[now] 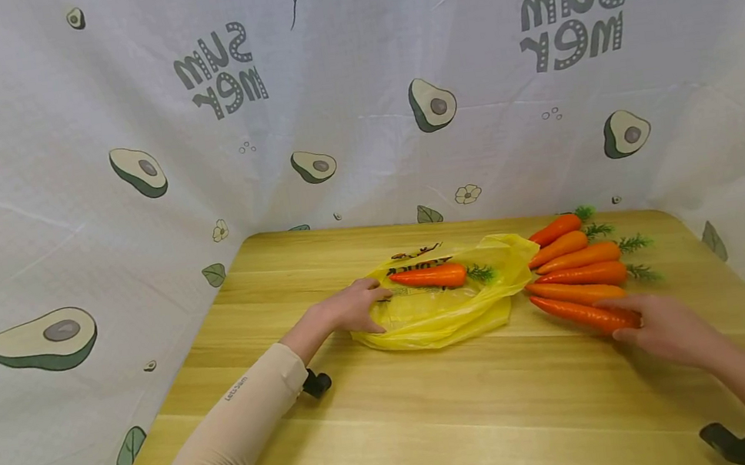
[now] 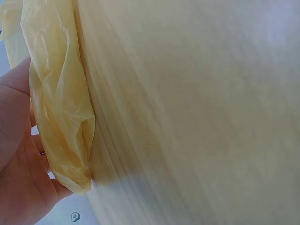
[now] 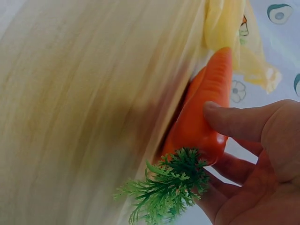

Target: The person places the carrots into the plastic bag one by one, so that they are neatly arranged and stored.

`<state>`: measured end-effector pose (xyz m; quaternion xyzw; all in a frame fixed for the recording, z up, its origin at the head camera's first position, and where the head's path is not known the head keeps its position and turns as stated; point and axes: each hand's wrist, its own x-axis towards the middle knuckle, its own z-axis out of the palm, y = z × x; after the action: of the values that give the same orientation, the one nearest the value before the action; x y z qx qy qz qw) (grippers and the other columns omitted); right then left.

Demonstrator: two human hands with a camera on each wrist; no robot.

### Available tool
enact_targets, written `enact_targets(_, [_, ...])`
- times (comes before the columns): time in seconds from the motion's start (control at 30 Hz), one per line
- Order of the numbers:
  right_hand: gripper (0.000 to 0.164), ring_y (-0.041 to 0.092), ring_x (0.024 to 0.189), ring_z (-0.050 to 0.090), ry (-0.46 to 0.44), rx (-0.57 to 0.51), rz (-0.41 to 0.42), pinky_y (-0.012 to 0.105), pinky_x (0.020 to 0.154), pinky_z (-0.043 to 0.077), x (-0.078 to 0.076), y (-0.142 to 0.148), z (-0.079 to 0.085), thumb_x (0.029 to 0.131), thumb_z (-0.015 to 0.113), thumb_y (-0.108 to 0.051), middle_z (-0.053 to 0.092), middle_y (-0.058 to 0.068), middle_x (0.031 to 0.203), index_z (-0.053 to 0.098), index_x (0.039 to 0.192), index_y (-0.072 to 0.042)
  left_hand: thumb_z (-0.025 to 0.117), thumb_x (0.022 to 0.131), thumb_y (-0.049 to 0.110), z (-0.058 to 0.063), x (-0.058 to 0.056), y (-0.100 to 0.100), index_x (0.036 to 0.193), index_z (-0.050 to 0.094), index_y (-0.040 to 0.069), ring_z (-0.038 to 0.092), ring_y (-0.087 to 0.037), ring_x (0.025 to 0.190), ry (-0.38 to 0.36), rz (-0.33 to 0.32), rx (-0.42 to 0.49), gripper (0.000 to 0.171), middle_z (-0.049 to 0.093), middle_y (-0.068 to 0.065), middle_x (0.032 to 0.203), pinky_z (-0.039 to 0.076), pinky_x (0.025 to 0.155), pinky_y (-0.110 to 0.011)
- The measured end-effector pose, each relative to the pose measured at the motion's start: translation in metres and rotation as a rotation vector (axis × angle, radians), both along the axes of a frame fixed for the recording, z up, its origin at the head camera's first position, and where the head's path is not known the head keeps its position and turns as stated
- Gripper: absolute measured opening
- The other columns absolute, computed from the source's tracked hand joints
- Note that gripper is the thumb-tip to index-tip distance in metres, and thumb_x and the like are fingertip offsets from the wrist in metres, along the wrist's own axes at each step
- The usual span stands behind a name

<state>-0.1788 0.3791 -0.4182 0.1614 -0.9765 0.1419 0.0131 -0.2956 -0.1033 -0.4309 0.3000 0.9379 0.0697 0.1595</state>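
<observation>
A yellow plastic bag (image 1: 453, 323) lies crumpled on the table, with one orange carrot (image 1: 430, 278) with green leaves showing on its plastic. At the bag's left end, my left hand (image 1: 352, 309) rests with thumb and fingers spread; in the left wrist view the bag hides its fingertips. My right hand (image 1: 663, 325) grips the nearest carrot (image 1: 585, 313) of a row by its thick leafy end. In the right wrist view, the thumb lies along one side of this carrot (image 3: 206, 115), fingers partly hidden behind it. Its tip points toward the bag.
Several more carrots (image 1: 583, 276) lie side by side right of the bag, tips toward it, leaves to the right. They rest on a light wooden table (image 1: 437, 418). Behind stands a white curtain (image 1: 358, 118) printed with avocados. Dark mounts (image 1: 316, 383) sit at both wrists.
</observation>
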Motion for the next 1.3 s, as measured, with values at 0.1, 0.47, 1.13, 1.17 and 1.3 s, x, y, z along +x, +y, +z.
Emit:
enact_targets(0.1, [0.053, 0.024, 0.073, 0.059, -0.027, -0.011, -0.007, 0.04, 0.062, 0.049, 0.001, -0.002, 0.004, 0.083, 0.079, -0.013, 0.069, 0.031, 0.106, 0.063, 0.13, 0.006, 0.076, 0.09, 0.04, -0.001, -0.001, 0.0, 0.156, 0.041, 0.02, 0.029, -0.032, 0.15, 0.0, -0.002, 0.001, 0.077, 0.03, -0.015, 0.163, 0.035, 0.119, -0.046])
enact_targets(0.47, [0.057, 0.018, 0.069, 0.053, -0.018, 0.016, -0.004, 0.031, 0.059, 0.04, 0.002, -0.002, 0.021, 0.085, 0.08, -0.018, 0.068, 0.031, 0.109, 0.061, 0.133, 0.005, 0.075, 0.091, 0.04, 0.0, -0.001, 0.0, 0.156, 0.041, 0.021, 0.028, -0.031, 0.151, -0.002, -0.007, -0.008, 0.076, 0.029, -0.014, 0.163, 0.034, 0.119, -0.046])
enact_targets(1.13, [0.052, 0.022, 0.078, 0.055, 0.007, 0.034, 0.011, 0.035, 0.064, 0.045, -0.002, -0.015, 0.046, 0.085, 0.081, -0.018, 0.07, 0.023, 0.105, 0.065, 0.13, 0.002, 0.076, 0.09, 0.04, 0.002, 0.0, -0.001, 0.156, 0.041, 0.021, 0.028, -0.031, 0.151, -0.009, 0.006, 0.001, 0.076, 0.029, -0.014, 0.163, 0.034, 0.119, -0.045])
enact_targets(1.17, [0.052, 0.021, 0.077, 0.054, 0.016, 0.039, 0.012, 0.033, 0.064, 0.043, -0.002, -0.016, 0.047, 0.084, 0.081, -0.018, 0.07, 0.022, 0.105, 0.065, 0.13, 0.001, 0.076, 0.09, 0.041, 0.002, 0.0, -0.001, 0.156, 0.041, 0.021, 0.028, -0.031, 0.151, -0.009, 0.004, 0.0, 0.076, 0.029, -0.014, 0.163, 0.034, 0.119, -0.045])
enact_targets(1.3, [0.052, 0.026, 0.083, 0.06, 0.037, 0.054, 0.019, 0.041, 0.069, 0.049, -0.004, -0.023, 0.052, 0.083, 0.081, -0.021, 0.07, 0.024, 0.109, 0.067, 0.129, -0.002, 0.075, 0.09, 0.042, -0.001, -0.002, -0.001, 0.156, 0.041, 0.022, 0.028, -0.031, 0.151, -0.012, 0.001, -0.002, 0.077, 0.029, -0.014, 0.163, 0.035, 0.119, -0.046])
